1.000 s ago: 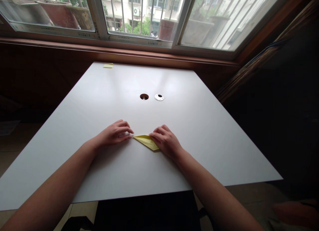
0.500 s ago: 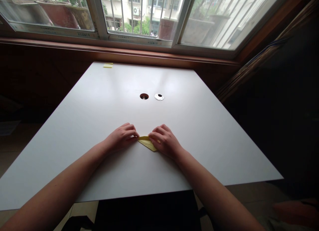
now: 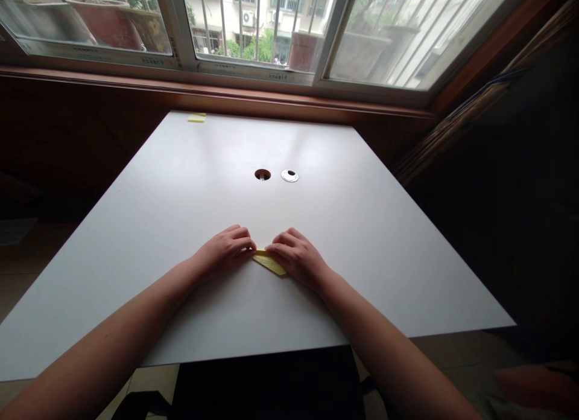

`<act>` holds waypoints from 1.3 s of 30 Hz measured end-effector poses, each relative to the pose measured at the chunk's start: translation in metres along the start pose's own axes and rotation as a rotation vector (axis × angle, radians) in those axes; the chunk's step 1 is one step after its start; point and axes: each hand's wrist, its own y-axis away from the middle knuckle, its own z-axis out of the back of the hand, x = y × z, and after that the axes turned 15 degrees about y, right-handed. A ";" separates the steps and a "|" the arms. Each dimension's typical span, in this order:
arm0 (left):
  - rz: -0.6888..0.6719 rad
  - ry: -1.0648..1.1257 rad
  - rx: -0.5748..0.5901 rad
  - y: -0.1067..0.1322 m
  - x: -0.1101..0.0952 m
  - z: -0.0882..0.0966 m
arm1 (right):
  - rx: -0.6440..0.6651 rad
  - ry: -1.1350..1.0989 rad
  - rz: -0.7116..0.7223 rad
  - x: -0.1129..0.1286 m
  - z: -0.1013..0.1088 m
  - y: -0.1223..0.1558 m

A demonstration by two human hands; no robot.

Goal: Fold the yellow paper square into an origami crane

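A small folded sheet of yellow paper lies between my hands near the front of the white table. Its shape is a slanting wedge, and its right part is hidden under my fingers. My left hand pinches the paper's upper left corner between thumb and fingertips. From the other side, my right hand has its fingers closed on the upper edge, with the thumb side against the paper. Only a short gap separates the two sets of fingertips.
The white table has a round cable hole with a loose round cover beside it. Yellow paper pieces lie at the far left corner. Behind the table is a barred window; a dark curtain hangs at right.
My fingertips have come closer together along the paper's upper edge, the left moving slightly right and the right slightly left. The raised upper flap now looks narrower.
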 end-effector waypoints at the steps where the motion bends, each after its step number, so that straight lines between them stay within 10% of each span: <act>1: -0.002 0.000 -0.005 0.000 -0.001 0.000 | 0.000 0.002 0.005 -0.001 0.000 0.001; 39: -0.118 0.017 0.123 0.006 0.006 0.017 | 0.098 0.072 0.165 -0.018 0.025 0.023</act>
